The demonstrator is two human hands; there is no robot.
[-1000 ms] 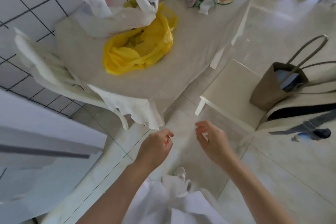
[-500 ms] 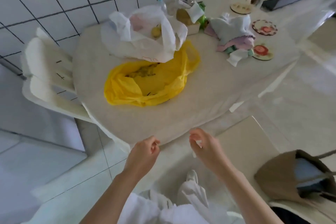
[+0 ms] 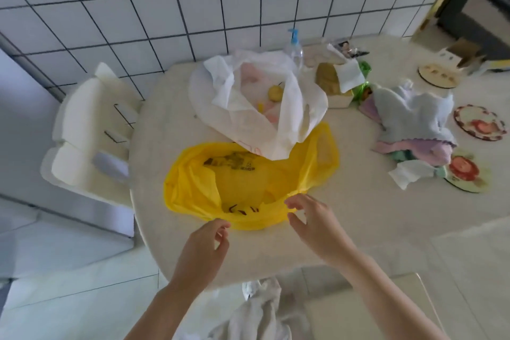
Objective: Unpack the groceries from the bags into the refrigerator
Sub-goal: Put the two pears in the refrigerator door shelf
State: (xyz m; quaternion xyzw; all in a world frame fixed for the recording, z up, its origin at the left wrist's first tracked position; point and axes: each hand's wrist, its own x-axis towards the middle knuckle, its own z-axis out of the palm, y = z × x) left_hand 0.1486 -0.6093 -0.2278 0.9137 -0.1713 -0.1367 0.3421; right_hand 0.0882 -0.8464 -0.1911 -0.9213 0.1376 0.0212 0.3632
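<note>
Just beyond both hands (image 3: 311, 225), yellow bag (image 3: 248, 185)

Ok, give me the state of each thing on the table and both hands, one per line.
yellow bag: lying open, slumped
white bag: open, fruit inside
pump bottle: upright
cloths: heaped
left hand: empty, at yellow bag's rim
right hand: empty, fingers spread at rim

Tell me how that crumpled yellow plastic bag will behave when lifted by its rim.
The crumpled yellow plastic bag probably flops and sags: its thin film already lies collapsed in folds on the table. It looks light, since it lies nearly flat. The glossy film may slip between fingers.
</note>
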